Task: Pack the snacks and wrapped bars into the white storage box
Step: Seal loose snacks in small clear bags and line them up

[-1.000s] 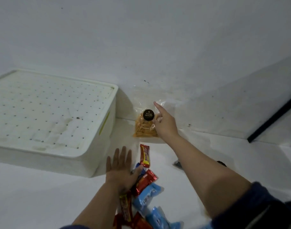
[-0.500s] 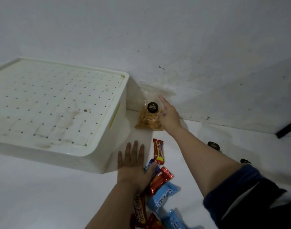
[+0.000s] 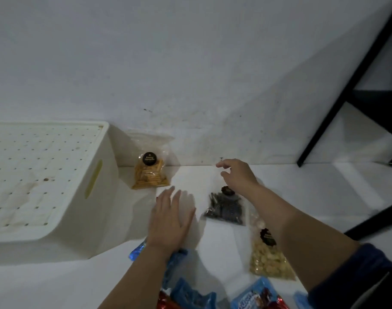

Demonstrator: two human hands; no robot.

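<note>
The white storage box [image 3: 79,208] stands at the left with its perforated lid on. A clear bag of yellow stick snacks [image 3: 149,175] leans on the wall beside it. My right hand [image 3: 237,175] pinches the clear top of a bag of dark snacks [image 3: 225,208] that rests on the white floor. My left hand [image 3: 170,217] lies flat, palm down, fingers apart, between the two bags and holds nothing. A bag of pale round snacks [image 3: 268,259] lies under my right forearm. Blue wrapped bars [image 3: 190,295] and a red wrapper [image 3: 166,302] lie near the bottom edge.
The white wall [image 3: 190,63] rises directly behind the box and the yellow bag. Black furniture legs [image 3: 346,85] slant down at the right, and another black leg [image 3: 373,219] crosses the floor further forward.
My right hand left the yellow bag and moved right onto the dark snack bag. My left hand slid forward off the wrapped bars. The view swung right, showing two more bags.
</note>
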